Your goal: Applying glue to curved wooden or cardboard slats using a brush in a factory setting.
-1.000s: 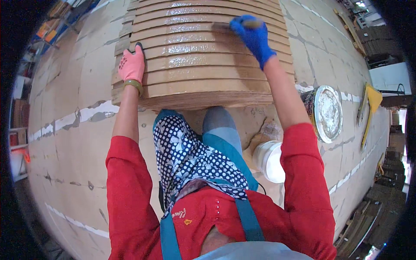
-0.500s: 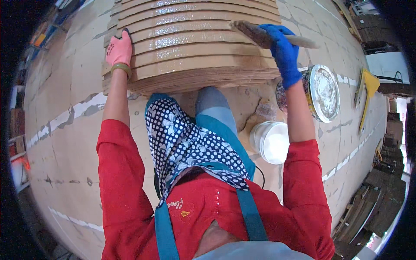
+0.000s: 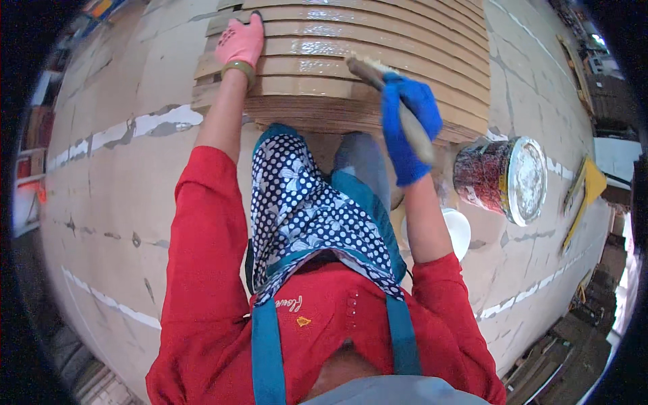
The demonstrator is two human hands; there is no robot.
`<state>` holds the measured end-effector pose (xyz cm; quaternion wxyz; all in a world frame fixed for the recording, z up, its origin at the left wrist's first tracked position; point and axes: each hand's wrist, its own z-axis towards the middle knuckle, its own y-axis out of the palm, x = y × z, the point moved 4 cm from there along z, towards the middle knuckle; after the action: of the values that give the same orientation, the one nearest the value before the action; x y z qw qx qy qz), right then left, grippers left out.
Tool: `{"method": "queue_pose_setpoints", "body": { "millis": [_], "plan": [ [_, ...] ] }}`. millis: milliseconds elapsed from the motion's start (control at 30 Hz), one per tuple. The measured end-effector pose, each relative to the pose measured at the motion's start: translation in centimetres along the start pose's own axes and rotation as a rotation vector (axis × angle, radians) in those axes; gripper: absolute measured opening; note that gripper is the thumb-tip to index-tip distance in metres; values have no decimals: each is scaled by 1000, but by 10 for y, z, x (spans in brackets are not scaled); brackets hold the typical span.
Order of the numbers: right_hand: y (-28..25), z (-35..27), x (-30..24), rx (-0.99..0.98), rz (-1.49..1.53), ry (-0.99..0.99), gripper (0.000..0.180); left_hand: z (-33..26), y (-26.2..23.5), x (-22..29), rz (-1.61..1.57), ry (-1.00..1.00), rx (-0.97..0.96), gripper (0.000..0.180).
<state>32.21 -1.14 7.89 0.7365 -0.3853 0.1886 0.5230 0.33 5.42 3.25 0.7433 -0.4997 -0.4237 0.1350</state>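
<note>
Left hand (image 3: 241,42), pink glove, fingers flat on one stack of glue-wet wood strips (image 3: 378,54), gripping nothing. Right hand (image 3: 408,125), blue glove, fist wrapped round one brush (image 3: 388,94) at stack's near edge. One open tin (image 3: 503,177), one white bowl (image 3: 460,229) right.

Single head-worn fisheye view looked steeply down, close over the person's chest and arms, toward stacked boards (image 3: 351,61) ahead

Wooden-handled brush (image 3: 395,108), bristles upper centre, slanting down-right over stacked tan wooden slats (image 3: 378,54), glossy wet, top centre.
</note>
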Motion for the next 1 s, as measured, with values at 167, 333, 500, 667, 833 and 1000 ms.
{"method": "queue_pose_setpoints", "body": {
  "millis": [167,333,500,667,833,1000],
  "plan": [
    [56,-33,-18,-243,-81,-268,14,6,4,-4,-34,-6,-27,65],
    [50,-27,-46,-343,69,-326,16,5,1,-6,-9,21,29,60],
    [71,16,-43,-308,-179,-366,19,4,2,-5,-23,28,24,60],
    [51,-14,-34,-651,-182,-460,21,4,5,-6,-32,50,28,61],
    [-50,-61,7,-330,33,-149,12,1,13,5,-4,43,-4,61],
    [-170,-123,108,334,-48,306,7,27,38,-19,100,290,-118,63]
  ]
}}
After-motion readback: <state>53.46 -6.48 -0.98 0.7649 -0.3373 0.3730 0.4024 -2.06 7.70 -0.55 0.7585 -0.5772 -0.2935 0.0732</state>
